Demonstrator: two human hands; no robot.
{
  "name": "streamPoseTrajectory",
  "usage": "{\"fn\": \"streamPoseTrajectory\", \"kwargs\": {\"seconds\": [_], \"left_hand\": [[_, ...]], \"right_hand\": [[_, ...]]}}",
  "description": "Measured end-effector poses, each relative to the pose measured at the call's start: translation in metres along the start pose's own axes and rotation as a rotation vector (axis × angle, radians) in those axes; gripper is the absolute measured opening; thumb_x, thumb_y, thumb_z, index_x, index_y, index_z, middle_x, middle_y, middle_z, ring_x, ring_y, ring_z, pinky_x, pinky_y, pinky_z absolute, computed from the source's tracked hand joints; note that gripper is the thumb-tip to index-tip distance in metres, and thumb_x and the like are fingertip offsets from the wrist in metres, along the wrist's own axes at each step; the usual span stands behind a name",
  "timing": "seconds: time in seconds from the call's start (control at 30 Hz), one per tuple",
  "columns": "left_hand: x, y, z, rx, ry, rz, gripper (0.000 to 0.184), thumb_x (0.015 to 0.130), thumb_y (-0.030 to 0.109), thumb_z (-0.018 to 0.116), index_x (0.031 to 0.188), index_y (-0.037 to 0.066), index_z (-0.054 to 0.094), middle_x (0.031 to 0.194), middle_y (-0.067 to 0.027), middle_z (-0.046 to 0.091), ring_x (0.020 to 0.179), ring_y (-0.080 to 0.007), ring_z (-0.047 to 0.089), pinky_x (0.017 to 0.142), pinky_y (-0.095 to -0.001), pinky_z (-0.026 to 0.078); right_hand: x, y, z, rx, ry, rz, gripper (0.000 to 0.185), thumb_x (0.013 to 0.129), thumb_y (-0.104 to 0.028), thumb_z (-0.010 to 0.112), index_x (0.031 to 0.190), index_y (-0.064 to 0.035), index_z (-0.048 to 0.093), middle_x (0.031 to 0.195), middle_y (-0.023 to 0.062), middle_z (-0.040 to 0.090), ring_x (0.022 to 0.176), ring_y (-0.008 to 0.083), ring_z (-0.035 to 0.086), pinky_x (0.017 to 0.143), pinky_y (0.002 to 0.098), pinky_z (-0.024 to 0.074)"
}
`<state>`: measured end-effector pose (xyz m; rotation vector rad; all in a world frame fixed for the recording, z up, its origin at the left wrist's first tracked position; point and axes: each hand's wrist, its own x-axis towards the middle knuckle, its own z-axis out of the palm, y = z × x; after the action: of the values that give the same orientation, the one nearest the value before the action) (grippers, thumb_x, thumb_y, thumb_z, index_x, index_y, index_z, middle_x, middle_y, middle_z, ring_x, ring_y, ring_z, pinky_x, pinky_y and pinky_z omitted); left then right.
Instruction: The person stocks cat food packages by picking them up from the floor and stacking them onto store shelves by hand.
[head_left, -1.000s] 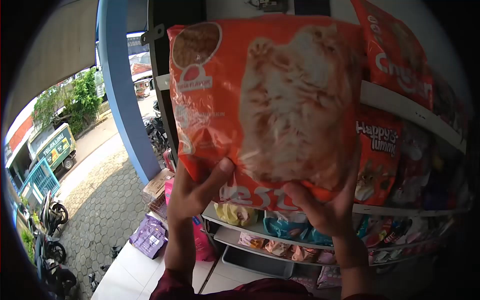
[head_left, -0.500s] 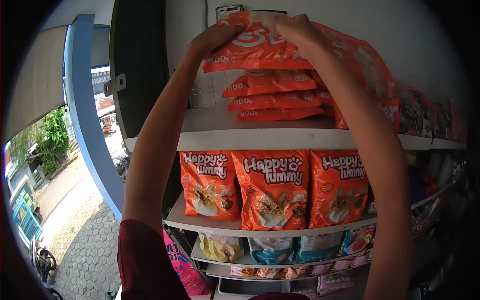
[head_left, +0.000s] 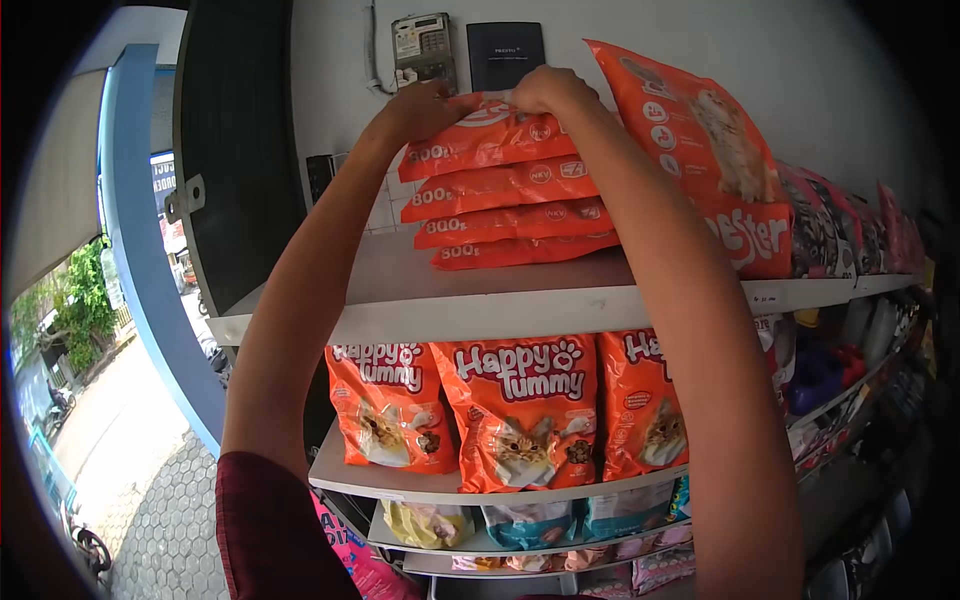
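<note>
On the top shelf (head_left: 480, 291), an orange 800g bag (head_left: 490, 139) lies flat as the uppermost of a stack of several like bags (head_left: 510, 190). My left hand (head_left: 418, 108) rests at this bag's upper left edge, fingers partly hidden behind it. My right hand (head_left: 556, 92) is on its upper right part, fingers bent over the top; whether either hand grips the bag cannot be made out. Just right of the stack, an upright orange bag with a cat picture (head_left: 715, 150) leans against the wall, partly behind my right forearm.
Below stand orange Happy Tummy bags (head_left: 525, 415), with yellow and teal packs (head_left: 530, 524) lower down. A meter (head_left: 423, 50) and a dark blue box (head_left: 505, 55) are on the wall. A dark door panel (head_left: 235, 150) and blue post (head_left: 150, 260) are at the left.
The orange bag, held up close to the camera at first, has gone onto the stack on the top shelf. Both hands moved up and forward with it. The view has turned toward the shelves.
</note>
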<state>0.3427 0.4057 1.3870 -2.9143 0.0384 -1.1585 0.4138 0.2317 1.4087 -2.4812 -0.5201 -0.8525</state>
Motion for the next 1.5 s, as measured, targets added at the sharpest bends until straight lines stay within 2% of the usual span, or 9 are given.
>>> {"fn": "streamPoseTrajectory", "kwargs": {"seconds": [0.1,0.37,0.57,0.7,0.8,1.07,1.17,1.3,1.5], "left_hand": [[0.0,-0.005,0.003,-0.023,-0.008,0.084,0.075,0.085,0.068,0.041,0.124,0.005,0.056,0.117,-0.0217,0.06,0.106,-0.0298,0.061,0.089,-0.0373,0.046],[-0.028,0.004,0.007,-0.397,-0.285,0.238,0.062,0.095,0.053,0.029,0.124,0.005,0.055,0.116,-0.0204,0.061,0.104,-0.027,0.06,0.091,-0.035,0.045],[-0.001,-0.002,-0.001,-0.039,-0.075,0.095,0.067,0.093,0.057,0.029,0.113,0.003,0.062,0.11,-0.0188,0.064,0.096,-0.0214,0.063,0.083,-0.0331,0.048],[-0.021,0.012,-0.018,-0.323,-0.108,-0.095,0.068,0.092,0.059,0.029,0.112,0.004,0.063,0.109,-0.0217,0.063,0.097,-0.0242,0.063,0.083,-0.0344,0.048],[-0.036,0.013,-0.026,-0.152,0.037,0.04,0.067,0.092,0.059,0.03,0.113,0.004,0.062,0.108,-0.0219,0.063,0.095,-0.0243,0.064,0.083,-0.0347,0.048],[-0.178,0.055,-0.026,-0.4,0.422,0.36,0.049,0.094,0.046,0.043,0.115,0.006,0.062,0.106,-0.0182,0.065,0.092,-0.0247,0.064,0.086,-0.035,0.048],[-0.239,0.053,-0.005,-0.499,0.44,0.386,0.045,0.095,0.04,0.045,0.118,0.003,0.059,0.113,-0.012,0.062,0.103,-0.0221,0.059,0.09,-0.0338,0.044],[-0.334,0.082,0.032,-0.611,0.641,0.205,0.034,0.091,0.024,0.049,0.11,-0.003,0.06,0.107,-0.0146,0.065,0.099,-0.0239,0.061,0.089,-0.0337,0.045],[-0.465,0.145,0.113,-0.679,0.464,-0.367,0.044,0.086,0.03,0.051,0.11,-0.006,0.058,0.109,-0.0188,0.063,0.104,-0.0268,0.059,0.091,-0.0375,0.043]], "right_hand": [[-0.025,-0.005,-0.005,-0.347,-0.078,0.038,0.058,0.083,-0.05,0.046,0.128,-0.0144,0.055,0.132,0.0107,0.053,0.118,0.0306,0.054,0.095,0.0427,0.0437],[-0.016,0.006,0.007,-0.29,-0.144,0.036,0.06,0.087,-0.05,0.037,0.134,-0.0169,0.049,0.139,0.0086,0.047,0.127,0.0283,0.046,0.102,0.0495,0.035],[-0.055,-0.007,-0.015,-0.372,-0.114,-0.051,0.051,0.087,-0.042,0.045,0.13,-0.015,0.054,0.134,0.0095,0.052,0.118,0.0289,0.053,0.095,0.0488,0.0421],[-0.062,-0.011,-0.023,-0.373,0.007,-0.092,0.044,0.086,-0.035,0.055,0.124,-0.0134,0.06,0.129,0.0093,0.056,0.11,0.0293,0.059,0.087,0.0508,0.0473],[-0.076,-0.007,-0.017,-0.281,0.13,-0.107,0.041,0.084,-0.03,0.058,0.12,-0.0104,0.062,0.124,0.0092,0.059,0.107,0.0284,0.06,0.085,0.0511,0.0478],[-0.213,0.005,-0.046,0.05,0.158,-0.522,0.049,0.085,-0.027,0.06,0.12,0.0078,0.052,0.111,0.0267,0.059,0.103,0.037,0.059,0.088,0.0428,0.0483],[-0.249,0.037,-0.015,0.226,0.563,-0.831,0.045,0.085,-0.027,0.06,0.119,0.0017,0.055,0.113,0.0243,0.059,0.104,0.0341,0.059,0.088,0.0428,0.0481],[-0.318,0.079,0.01,0.353,0.518,-1.029,0.037,0.078,-0.011,0.065,0.114,-0.0044,0.062,0.11,0.0145,0.063,0.101,0.0314,0.061,0.084,0.0394,0.0493],[-0.404,0.155,0.071,0.699,0.035,-0.715,0.045,0.072,-0.003,0.069,0.116,-0.0008,0.058,0.108,0.0155,0.063,0.099,0.0303,0.062,0.085,0.0356,0.0482]]}}
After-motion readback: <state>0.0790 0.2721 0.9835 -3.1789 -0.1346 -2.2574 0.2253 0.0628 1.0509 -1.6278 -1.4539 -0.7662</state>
